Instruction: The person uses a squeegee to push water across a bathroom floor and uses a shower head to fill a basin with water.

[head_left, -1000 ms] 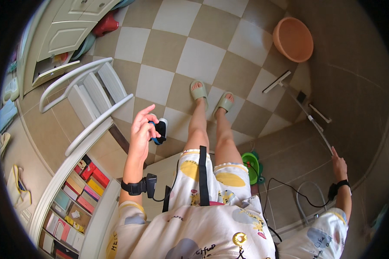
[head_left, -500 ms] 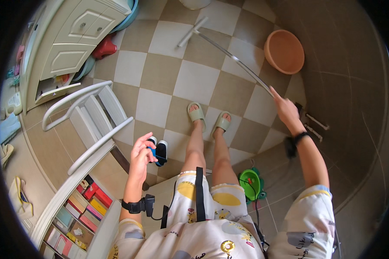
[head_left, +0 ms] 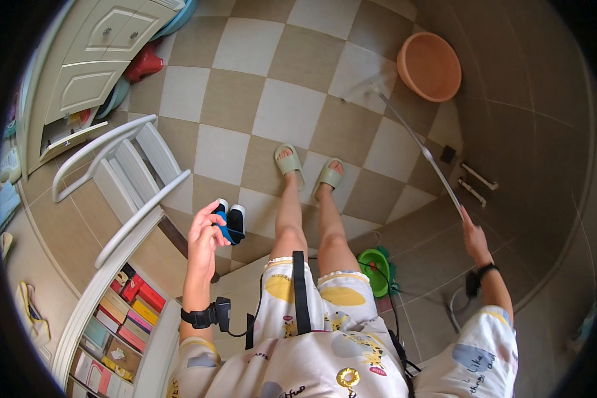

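Observation:
My right hand [head_left: 475, 240] is closed around the upper end of the long metal pole of a floor squeegee [head_left: 427, 156]. Its head [head_left: 363, 90], smeared by motion, lies on the checkered tile floor, left of the orange basin [head_left: 430, 67]. On the other side, my left hand [head_left: 205, 232] is raised with its fingers loosely bent and apart, holding nothing. Below it in view stand dark shoes [head_left: 236, 223] with blue and white parts. My feet are in green slippers [head_left: 328, 178] on the tiles.
A white step stool with rails [head_left: 129, 174] stands at the left, beside a white cabinet [head_left: 89, 86] with a drawer pulled out. Boxes fill a shelf [head_left: 116, 325] at lower left. A green plastic tub [head_left: 374, 272] is right of my legs. Pipes [head_left: 477, 179] jut from the dark wall.
The squeegee head has swept right and nearer across the tiles toward the orange basin. My right hand has moved right and closer to me with the pole. The left hand stays nearly in place.

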Demonstrator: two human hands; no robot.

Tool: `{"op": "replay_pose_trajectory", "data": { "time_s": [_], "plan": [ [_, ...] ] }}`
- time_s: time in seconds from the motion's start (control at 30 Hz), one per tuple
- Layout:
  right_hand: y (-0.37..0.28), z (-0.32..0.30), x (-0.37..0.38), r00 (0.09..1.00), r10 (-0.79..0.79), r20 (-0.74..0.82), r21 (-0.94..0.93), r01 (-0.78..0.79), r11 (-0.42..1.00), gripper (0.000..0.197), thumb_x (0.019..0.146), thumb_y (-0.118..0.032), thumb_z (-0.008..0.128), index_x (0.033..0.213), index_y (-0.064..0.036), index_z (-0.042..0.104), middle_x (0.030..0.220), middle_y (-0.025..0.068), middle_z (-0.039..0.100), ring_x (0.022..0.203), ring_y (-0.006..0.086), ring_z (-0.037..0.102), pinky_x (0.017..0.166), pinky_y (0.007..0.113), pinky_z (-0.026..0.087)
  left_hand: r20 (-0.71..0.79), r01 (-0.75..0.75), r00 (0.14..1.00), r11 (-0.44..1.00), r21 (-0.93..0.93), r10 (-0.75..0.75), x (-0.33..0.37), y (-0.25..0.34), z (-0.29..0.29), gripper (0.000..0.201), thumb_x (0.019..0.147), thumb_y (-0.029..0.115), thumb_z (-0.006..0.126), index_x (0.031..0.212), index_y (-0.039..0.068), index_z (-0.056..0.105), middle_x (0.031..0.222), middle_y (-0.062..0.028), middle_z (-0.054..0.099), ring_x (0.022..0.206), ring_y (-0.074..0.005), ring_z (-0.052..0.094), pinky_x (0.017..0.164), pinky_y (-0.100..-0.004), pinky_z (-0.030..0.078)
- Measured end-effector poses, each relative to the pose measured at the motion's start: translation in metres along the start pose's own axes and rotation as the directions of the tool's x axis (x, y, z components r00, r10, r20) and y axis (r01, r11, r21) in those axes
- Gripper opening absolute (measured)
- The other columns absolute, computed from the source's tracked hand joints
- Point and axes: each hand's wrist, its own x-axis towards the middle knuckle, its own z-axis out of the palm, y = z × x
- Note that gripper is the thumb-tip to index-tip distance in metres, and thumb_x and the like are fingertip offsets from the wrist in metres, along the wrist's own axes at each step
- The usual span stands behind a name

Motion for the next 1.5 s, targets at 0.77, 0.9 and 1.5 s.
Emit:
{"op": "replay_pose_trajectory", "data": {
  "time_s": [0.77,0.9,1.5],
  "plan": [
    [-0.072,-0.01,0.008,0.973,-0.23,0.021,-0.229,0.229,0.946,0.054,0.091,-0.017,0.04,0.14,-0.0326,0.022,0.067,0.0166,0.058,0.06,0.0326,0.058,0.054,0.043,0.046,0.052,0.021,0.998,0.998,-0.057,-0.019,0.013,-0.002,0.02,0.046,0.079,0.001,0.04,0.124,0.007,0.046,0.089,-0.0052,0.052,0.057,-0.0071,0.047,0.056,-0.025,0.048],
    [-0.209,0.016,0.072,0.903,-0.428,0.019,-0.191,0.424,0.885,0.057,0.089,-0.016,0.042,0.14,-0.0331,0.021,0.068,0.0154,0.06,0.063,0.0312,0.06,0.055,0.042,0.048,0.008,0.011,1.0,1.0,-0.021,-0.011,0.005,-0.002,0.01,0.045,0.079,0.001,0.038,0.123,0.008,0.048,0.09,-0.0051,0.051,0.057,-0.0074,0.047,0.058,-0.0255,0.048],
    [-0.316,0.035,0.126,0.917,-0.357,0.176,-0.15,0.383,0.912,0.072,0.086,-0.007,0.044,0.138,-0.0452,0.013,0.09,0.0125,0.063,0.08,0.0265,0.065,0.067,0.038,0.052,-0.088,0.068,0.994,0.997,-0.031,-0.071,0.0,-0.014,-0.017,0.047,0.078,0.004,0.04,0.125,0.007,0.045,0.091,-0.0037,0.05,0.059,-0.0071,0.045,0.06,-0.0276,0.045]
  ]
}}
